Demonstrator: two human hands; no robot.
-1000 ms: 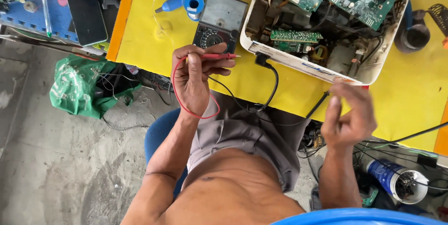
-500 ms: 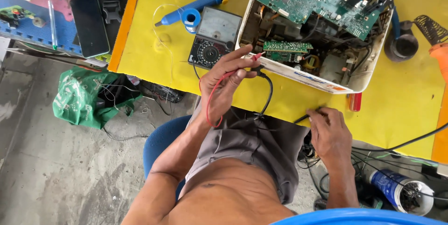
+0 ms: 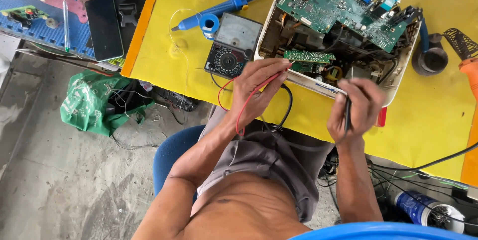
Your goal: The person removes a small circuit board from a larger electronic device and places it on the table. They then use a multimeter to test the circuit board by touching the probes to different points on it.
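Observation:
My left hand pinches a red test probe, its red lead looping down past the wrist, with the tip at a small green board inside an opened white device case. My right hand grips a black probe at the near edge of the case. A large green circuit board lies tilted across the top of the case. An analog multimeter rests on the yellow table just left of the case, close to my left hand.
A blue-handled soldering iron and a solder spool lie beyond the meter. A black iron stand sits at right. A phone lies on a blue mat at left. A green bag and a blue can are on the floor.
Both hands moved up from my lap to the device. The left brought the red probe to the small board; the right rose to the case edge with the black probe.

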